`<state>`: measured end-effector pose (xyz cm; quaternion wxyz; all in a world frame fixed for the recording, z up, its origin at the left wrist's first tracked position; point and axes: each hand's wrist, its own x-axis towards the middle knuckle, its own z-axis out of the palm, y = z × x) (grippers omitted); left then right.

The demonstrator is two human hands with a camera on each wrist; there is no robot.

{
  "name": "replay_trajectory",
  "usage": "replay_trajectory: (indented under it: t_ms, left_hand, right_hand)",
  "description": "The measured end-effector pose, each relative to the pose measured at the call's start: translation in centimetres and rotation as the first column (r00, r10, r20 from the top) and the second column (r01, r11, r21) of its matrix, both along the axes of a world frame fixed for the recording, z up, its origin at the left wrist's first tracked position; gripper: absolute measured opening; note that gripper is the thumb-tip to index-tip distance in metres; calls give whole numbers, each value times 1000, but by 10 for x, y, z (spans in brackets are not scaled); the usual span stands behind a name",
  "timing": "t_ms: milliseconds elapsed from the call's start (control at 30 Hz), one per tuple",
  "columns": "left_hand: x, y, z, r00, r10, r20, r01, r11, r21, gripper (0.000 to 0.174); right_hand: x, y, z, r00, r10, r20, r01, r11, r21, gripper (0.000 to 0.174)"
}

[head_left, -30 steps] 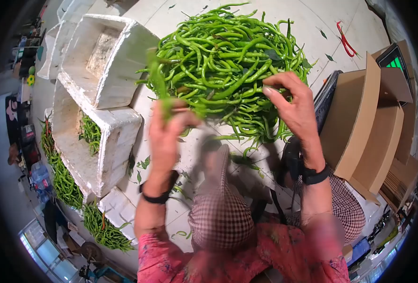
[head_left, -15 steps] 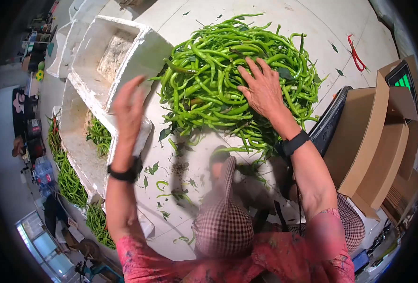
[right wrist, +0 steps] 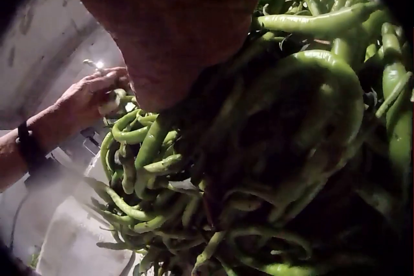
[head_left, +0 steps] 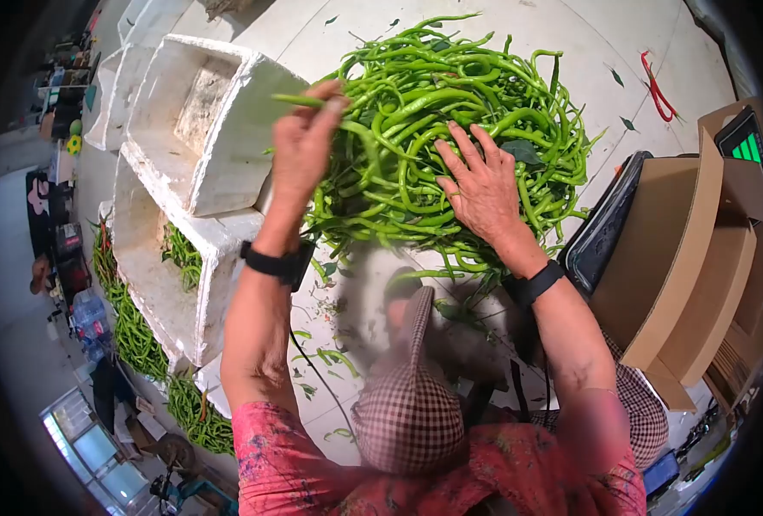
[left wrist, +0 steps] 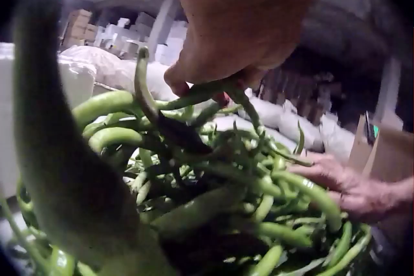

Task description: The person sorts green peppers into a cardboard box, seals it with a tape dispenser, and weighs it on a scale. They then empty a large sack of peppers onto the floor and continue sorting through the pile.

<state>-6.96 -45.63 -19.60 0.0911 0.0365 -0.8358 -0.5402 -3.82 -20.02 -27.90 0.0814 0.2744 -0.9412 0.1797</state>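
A large heap of long green chili peppers (head_left: 416, 112) lies on the pale tiled floor. At the heap's left edge my left hand (head_left: 302, 153) pinches a green chili pepper (head_left: 295, 101) between thumb and fingers; its stalk end points left toward a foam box. The left wrist view shows that hand (left wrist: 239, 23) bent down over the peppers, fingertips among them. My right hand (head_left: 485, 189) rests on the near right of the heap with its fingers spread over the peppers. In the right wrist view the palm side is dark and its fingertips are hidden.
White foam boxes (head_left: 227, 112) stand on the left, one with peppers inside (head_left: 181, 256); more peppers (head_left: 141, 335) lie beyond them. Cardboard boxes (head_left: 657, 249) and a scale display (head_left: 745, 146) are at right. Red peppers (head_left: 655, 86) and loose leaves lie on the floor.
My left hand has come from beside the foam boxes back to the heap's left edge and taken a pepper. My right hand moved onto the heap earlier and has stayed there.
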Motion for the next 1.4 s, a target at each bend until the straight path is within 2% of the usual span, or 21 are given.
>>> replay_trajectory:
  t_ms: [33,167,267,433,500,600,633,700,733,767,800,833,900,967,1000,1100,1200,1233,1300,1367,1400]
  left_hand:
    - [3,-9,14,995,88,36,-91,989,118,24]
    - [9,-34,6,985,172,21,-172,961,217,29]
    - [12,-35,9,951,297,80,-305,871,385,26]
    - [30,-63,49,974,226,29,-193,749,634,26]
    - [43,-84,76,950,309,42,-262,717,646,27]
    - [78,-157,105,906,422,20,-397,832,387,27]
    - [91,-192,110,877,479,25,-470,849,240,27]
    - [123,-275,104,862,503,65,-481,852,-205,38]
    - [137,-300,92,840,543,11,-442,695,-567,46]
    - [146,-314,81,827,559,-58,-346,426,-836,54]
    - [149,-317,74,876,456,-153,-292,252,-923,64]
    - [138,-289,65,900,324,-290,-390,307,-868,58]
    - [89,-190,56,934,292,-205,-356,721,-594,47]
    - [40,-97,51,992,99,75,-64,924,-377,33]
    - [17,-53,40,998,41,38,-24,930,-367,25]
    - [-44,35,-3,990,-135,50,144,952,-270,25]
    - [-93,78,-62,977,-167,136,214,824,-524,39]
    - [-98,91,-68,954,-154,258,283,751,-596,26]
    - [-106,102,-96,962,-101,252,251,685,-684,17]
    - [-105,107,-90,982,-66,178,164,768,-619,14]
    - [-101,104,-82,983,-107,146,167,849,-502,16]
  right_hand:
    - [1,0,0,1000,4,-10,-4,1000,0,52]
    - [3,0,-1,1000,-1,1,1,1000,1,53]
    - [7,0,0,1000,-6,-3,6,1000,-10,54]
    - [11,2,-1,1000,-11,6,11,1000,-16,57]
    - [12,3,-3,1000,-14,-14,14,1000,-23,57]
    - [14,6,-4,1000,4,-17,-5,999,-39,57]
    - [14,6,-4,1000,5,-16,-6,999,-45,57]
    - [15,5,-3,1000,2,-16,-3,999,-48,56]
    - [17,4,-3,1000,0,-17,-1,999,-49,56]
    - [18,4,-4,1000,-2,-12,2,999,-49,56]
    - [18,4,-5,1000,-8,-10,8,999,-47,56]
    - [21,3,-8,1000,-11,-16,10,999,-44,56]
    - [25,2,-14,999,-16,-31,15,1000,-25,56]
    - [26,2,-15,999,-22,-30,21,999,-27,54]
    - [26,2,-15,999,-22,-28,21,999,-45,54]
    - [27,4,-17,999,-30,-22,29,997,-73,50]
    - [29,4,-18,999,-17,-35,14,996,-84,49]
    - [29,3,-20,999,-21,-31,19,996,-85,49]
    - [30,4,-24,1000,-14,-15,13,998,-63,59]
    - [29,7,-19,1000,-26,-1,26,998,-64,59]
    - [29,7,-17,1000,-24,-1,24,996,-88,59]
